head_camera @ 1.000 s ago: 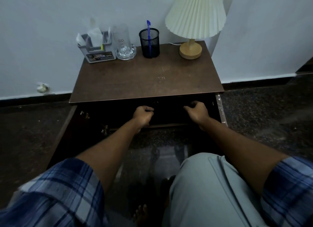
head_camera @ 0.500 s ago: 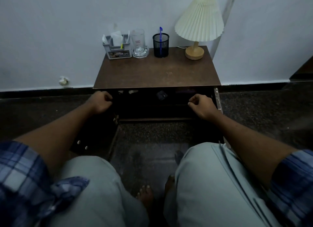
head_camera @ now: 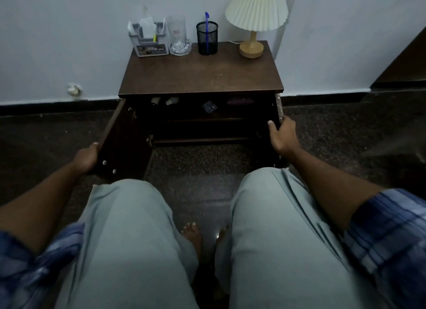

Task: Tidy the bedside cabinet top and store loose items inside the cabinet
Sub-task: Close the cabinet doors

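Observation:
The dark wooden bedside cabinet (head_camera: 200, 78) stands against the wall with both doors swung open. My left hand (head_camera: 86, 157) grips the outer edge of the left door (head_camera: 124, 145). My right hand (head_camera: 280, 135) holds the edge of the right door (head_camera: 278, 105). On the cabinet top stand a grey organiser (head_camera: 148, 41) with papers, a glass mug (head_camera: 178, 37), a black mesh pen cup (head_camera: 207, 41) with a blue pen, and a pleated lamp (head_camera: 254, 20). Inside, on the dim upper shelf, lie small bottles (head_camera: 164, 100), a small dark box (head_camera: 209, 106) and a purple item (head_camera: 239, 100).
My knees in grey trousers (head_camera: 138, 228) fill the foreground, with bare feet (head_camera: 192, 233) on the dark speckled floor. A white wall runs behind the cabinet, and a dark piece of furniture (head_camera: 405, 64) sits at the right edge.
Both hands left the cabinet's inside and spread outward to the door edges. The view pulled back, and my knees came into the frame.

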### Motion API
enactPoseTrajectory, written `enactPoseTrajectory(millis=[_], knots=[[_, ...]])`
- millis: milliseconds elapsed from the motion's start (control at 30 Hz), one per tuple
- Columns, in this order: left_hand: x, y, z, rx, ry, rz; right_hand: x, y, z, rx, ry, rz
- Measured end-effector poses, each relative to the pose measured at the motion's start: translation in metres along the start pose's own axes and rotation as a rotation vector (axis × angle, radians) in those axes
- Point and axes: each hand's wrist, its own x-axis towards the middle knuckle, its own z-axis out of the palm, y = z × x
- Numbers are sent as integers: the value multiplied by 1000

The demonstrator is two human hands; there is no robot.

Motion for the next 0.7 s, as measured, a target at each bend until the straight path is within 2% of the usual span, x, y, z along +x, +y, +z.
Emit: enactPoseTrajectory(millis=[167, 233, 333, 400, 533, 700], knots=[[-29, 1, 0, -134, -8, -24, -7, 21, -14, 136, -1, 298], [-34, 6, 8, -287, -38, -68, -11, 38, -16, 162, -34, 328], [-45, 7, 20, -498, -91, -134, -22, 56, -20, 277, -170, 329], [-51, 13, 29, -531, -171, -94, -28, 63, -22, 303, -297, 291], [-62, 23, 57, -483, -298, 39, -27, 65, -16, 174, -434, 202], [-66, 45, 84, -528, -272, 123, -24, 52, -1, 57, -488, 101]])
